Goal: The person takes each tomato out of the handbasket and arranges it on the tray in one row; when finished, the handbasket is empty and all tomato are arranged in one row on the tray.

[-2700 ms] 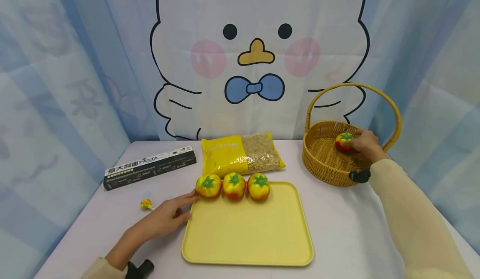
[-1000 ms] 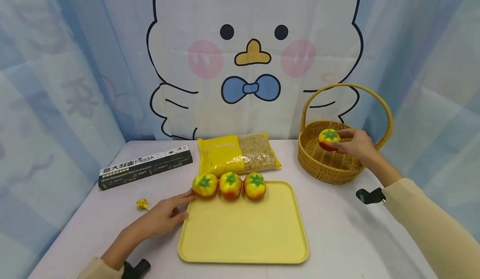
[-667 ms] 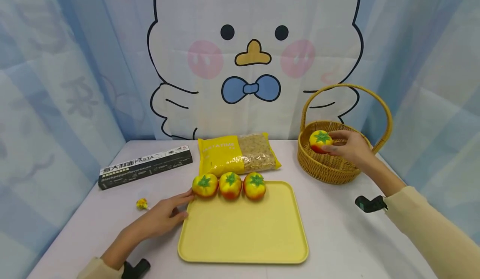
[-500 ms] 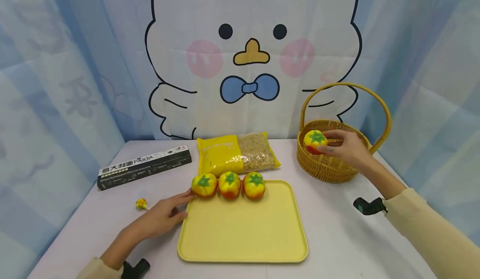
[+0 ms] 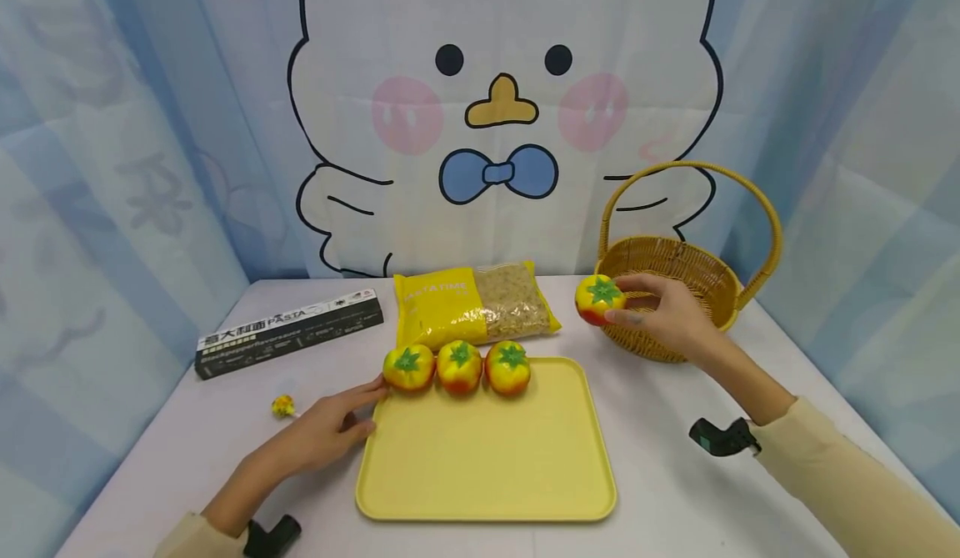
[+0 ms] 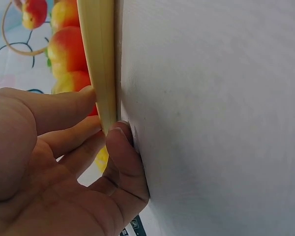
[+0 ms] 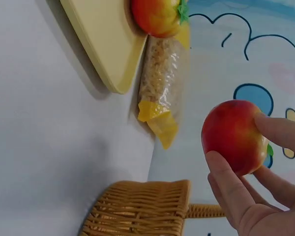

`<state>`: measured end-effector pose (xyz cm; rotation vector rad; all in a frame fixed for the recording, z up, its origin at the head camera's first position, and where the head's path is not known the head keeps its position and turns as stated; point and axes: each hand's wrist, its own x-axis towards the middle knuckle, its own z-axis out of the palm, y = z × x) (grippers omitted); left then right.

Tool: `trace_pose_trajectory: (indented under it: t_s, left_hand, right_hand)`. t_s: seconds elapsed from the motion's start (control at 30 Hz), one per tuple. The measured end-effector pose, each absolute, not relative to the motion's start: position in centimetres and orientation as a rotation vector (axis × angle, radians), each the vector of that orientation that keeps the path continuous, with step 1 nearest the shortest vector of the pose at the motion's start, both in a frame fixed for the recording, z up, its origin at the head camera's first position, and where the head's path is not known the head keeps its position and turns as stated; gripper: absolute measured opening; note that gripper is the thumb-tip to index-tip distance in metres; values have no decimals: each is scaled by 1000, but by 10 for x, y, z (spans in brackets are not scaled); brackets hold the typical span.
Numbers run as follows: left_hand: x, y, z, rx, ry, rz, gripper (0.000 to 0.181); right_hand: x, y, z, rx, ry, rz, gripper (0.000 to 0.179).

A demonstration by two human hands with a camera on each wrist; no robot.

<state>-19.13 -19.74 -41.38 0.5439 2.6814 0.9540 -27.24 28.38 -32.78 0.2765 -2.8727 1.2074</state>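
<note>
My right hand [image 5: 666,314] holds a red-and-yellow tomato [image 5: 600,299] with a green leafy top. It is in the air at the near left rim of the wicker basket [image 5: 641,345]. In the right wrist view, thumb and fingertips pinch the tomato [image 7: 234,137] from its sides. My left hand [image 5: 322,437] rests against the left edge of the yellow tray [image 5: 487,466], its fingers loosely bent. In the left wrist view, the thumb and fingertips touch the tray's rim [image 6: 99,59]. Three similar tomatoes [image 5: 459,368] sit in a row along the tray's far edge, leftmost beside my left fingertips.
A yellow pasta bag [image 5: 476,306] lies behind the tray. To the left are a dark pasta box [image 5: 291,333] and a small yellow lollipop-like item [image 5: 283,406]. The basket's tall handle [image 5: 765,208] arches up. A printed curtain hangs behind and on both sides.
My right hand has lifted the tomato out of the basket and carried it left and toward me, past the rim. My left hand has stayed at the tray's edge.
</note>
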Motion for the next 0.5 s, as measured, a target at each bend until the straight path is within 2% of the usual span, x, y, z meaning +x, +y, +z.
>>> trace_pose_trajectory:
  t_s: [0.5]
  left_hand:
    - [-192,-200,-416,547,2687,950,53]
  right_hand:
    - [-254,258,-359,309,-2885,1277,60]
